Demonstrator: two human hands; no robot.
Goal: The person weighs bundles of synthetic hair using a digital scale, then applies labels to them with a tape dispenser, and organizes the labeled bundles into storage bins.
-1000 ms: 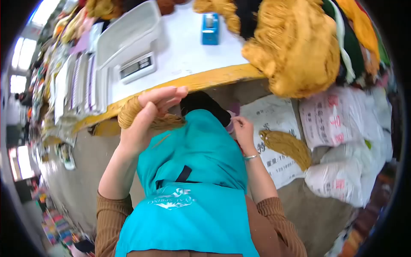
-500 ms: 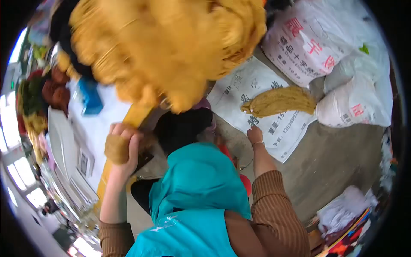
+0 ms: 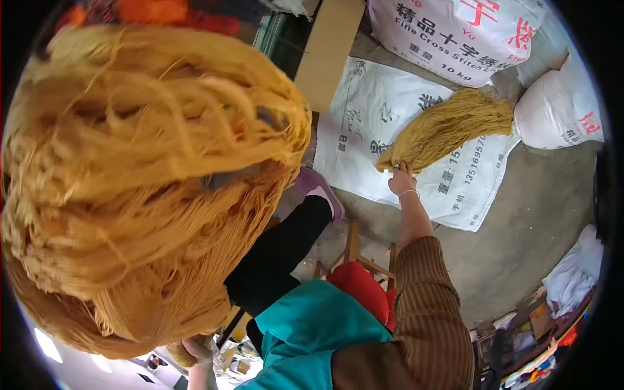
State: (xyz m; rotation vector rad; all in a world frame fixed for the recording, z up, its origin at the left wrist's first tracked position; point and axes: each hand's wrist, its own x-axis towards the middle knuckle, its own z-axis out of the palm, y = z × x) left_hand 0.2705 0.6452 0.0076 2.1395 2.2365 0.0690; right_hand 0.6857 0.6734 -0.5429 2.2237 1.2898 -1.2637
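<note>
My right hand (image 3: 403, 180) reaches forward, its fingers closed on the near-left end of an olive-gold skein of yarn (image 3: 452, 127). That skein lies across a printed white woven sack (image 3: 351, 140) spread on the floor. My left hand (image 3: 199, 351) is at the bottom, mostly hidden, beside a small gold-brown wad (image 3: 181, 355) that it appears to grip. A large mass of orange-gold yarn (image 3: 149, 195) looms close to the camera on the left, just above my left hand, and covers much of the view.
A full white sack with red and black print (image 3: 455, 39) stands at the back, with a smaller white bag (image 3: 559, 107) right of it. A cardboard-coloured board (image 3: 330, 55) is at the top. Near my legs are a red seat (image 3: 357, 289) and a wooden frame (image 3: 352, 244). White cloth (image 3: 575, 270) lies at right.
My right hand has moved from just short of the skein onto its end. The view has turned right, and the orange-gold yarn mass now sits lower and further left. My left hand appears lower.
</note>
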